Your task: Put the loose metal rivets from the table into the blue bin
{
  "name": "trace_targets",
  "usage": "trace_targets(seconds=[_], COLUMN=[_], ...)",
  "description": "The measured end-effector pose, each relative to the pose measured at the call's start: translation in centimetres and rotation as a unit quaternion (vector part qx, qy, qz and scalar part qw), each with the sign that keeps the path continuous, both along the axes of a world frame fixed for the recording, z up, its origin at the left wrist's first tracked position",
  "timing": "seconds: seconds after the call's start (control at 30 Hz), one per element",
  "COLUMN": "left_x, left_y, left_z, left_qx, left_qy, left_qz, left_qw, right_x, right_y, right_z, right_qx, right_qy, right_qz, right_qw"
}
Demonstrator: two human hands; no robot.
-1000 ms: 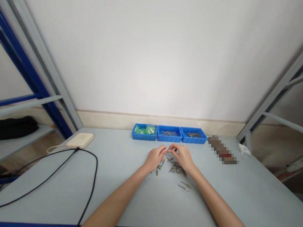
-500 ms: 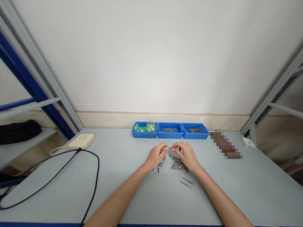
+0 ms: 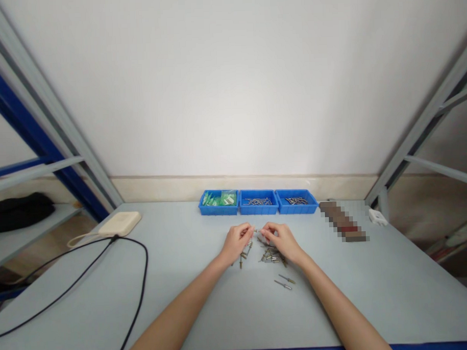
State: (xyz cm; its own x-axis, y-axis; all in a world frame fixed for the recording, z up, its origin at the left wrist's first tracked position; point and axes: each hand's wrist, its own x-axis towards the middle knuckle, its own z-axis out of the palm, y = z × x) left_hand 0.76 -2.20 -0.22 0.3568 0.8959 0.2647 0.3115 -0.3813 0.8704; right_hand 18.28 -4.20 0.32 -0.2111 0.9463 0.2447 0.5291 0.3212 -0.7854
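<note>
My left hand is closed in a pinch on a small blind rivet, only a bit of which shows. From the other side, my right hand pinches at the same rivet, its fingertips close to those of the left. Below the right hand lies a loose pile of blind rivets with thin pins, partly hidden by that hand. A smaller group of rivets lies under the left hand. Nearer to me, two separate rivets rest side by side on the grey table.
Along the back stand three blue bins: the left bin holds green-and-clear packets, the middle bin thin metal pins, the right bin darker metal pieces. A black cable loops from near a cream box. A white plug lies at right.
The view has shifted slightly, moving most of the scene a little left. Both hands stay in their pinch at the rivet, with the fingers adjusted slightly. The loose rivets look unmoved.
</note>
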Motion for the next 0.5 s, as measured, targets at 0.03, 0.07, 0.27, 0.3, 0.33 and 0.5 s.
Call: trace_targets(seconds=[0.03, 0.07, 0.27, 0.3, 0.33, 0.5], left_x=[0.0, 0.1, 0.1, 0.1, 0.1, 0.0], left_y=[0.0, 0.0, -0.1, -0.1, -0.1, -0.2], left_z=[0.0, 0.0, 0.0, 0.0, 0.0, 0.0], left_qx=[0.005, 0.01, -0.014, -0.024, -0.031, -0.03], left_qy=[0.0, 0.0, -0.032, -0.039, -0.045, -0.043], left_qz=[0.003, 0.007, 0.002, -0.006, -0.013, -0.015], left_qw=[1.0, 1.0, 0.999, 0.999, 0.998, 0.999], right_x=[0.0, -0.1, -0.4, -0.4, -0.3, -0.1], right_y=[0.1, 0.1, 0.3, 0.4, 0.4, 0.8], right_z=[-0.2, -0.3, -1.0, -1.0, -1.1, -1.3], right_qx=[-0.008, -0.014, -0.042, -0.042, -0.041, -0.027], right_qy=[0.02, 0.035, 0.101, 0.114, 0.126, 0.143], right_qz=[-0.002, -0.004, 0.012, 0.009, 0.004, -0.01], right_qw=[1.0, 0.999, 0.994, 0.993, 0.991, 0.989])
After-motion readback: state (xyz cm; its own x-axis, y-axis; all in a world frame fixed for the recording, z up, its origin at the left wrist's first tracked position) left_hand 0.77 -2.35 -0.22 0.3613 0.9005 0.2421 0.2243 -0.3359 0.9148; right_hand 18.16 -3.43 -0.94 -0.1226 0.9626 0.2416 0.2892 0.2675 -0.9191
